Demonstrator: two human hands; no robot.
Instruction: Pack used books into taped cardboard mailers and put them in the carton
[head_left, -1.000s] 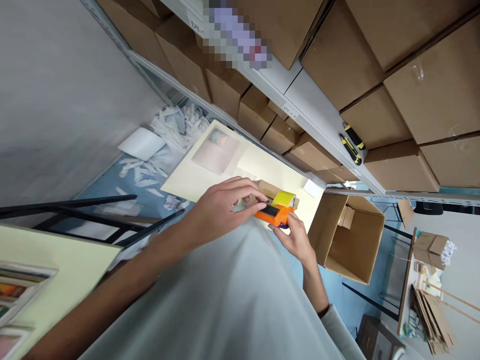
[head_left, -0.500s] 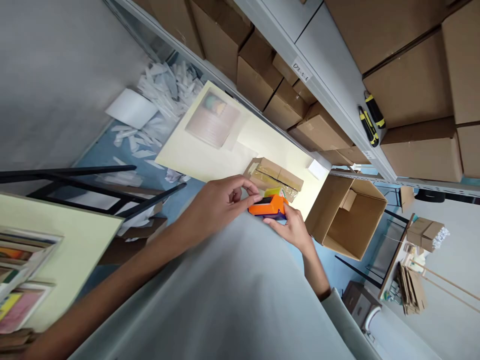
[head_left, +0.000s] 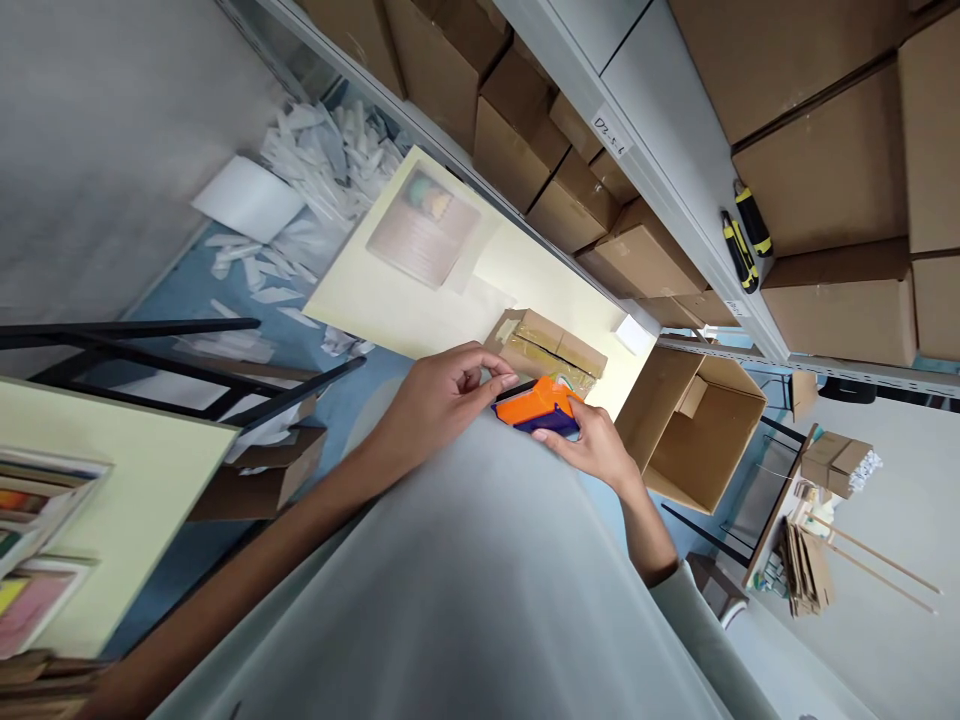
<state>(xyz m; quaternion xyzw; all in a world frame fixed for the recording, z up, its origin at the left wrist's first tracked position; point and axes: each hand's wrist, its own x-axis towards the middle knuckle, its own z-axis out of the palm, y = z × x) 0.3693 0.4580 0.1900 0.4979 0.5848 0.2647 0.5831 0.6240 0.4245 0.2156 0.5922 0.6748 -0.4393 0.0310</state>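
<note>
An orange and purple handheld device sits between both hands, in front of my body. My right hand grips it from below, fingers wrapped round its body. My left hand pinches its near end with thumb and forefinger curled. Just beyond the device a small taped cardboard box lies on a pale yellow table. A plastic sleeve with a printed card rests farther back on that table.
Metal shelving stacked with brown cartons runs along the right. Two yellow-black utility knives lie on a shelf. An open empty carton stands right of the table. White paper scraps litter the floor. A black frame stands left.
The view swung, shifting the shelves. The yellow label roll seen on the device a second ago is hidden now. My hands drew the device slightly closer to me.
</note>
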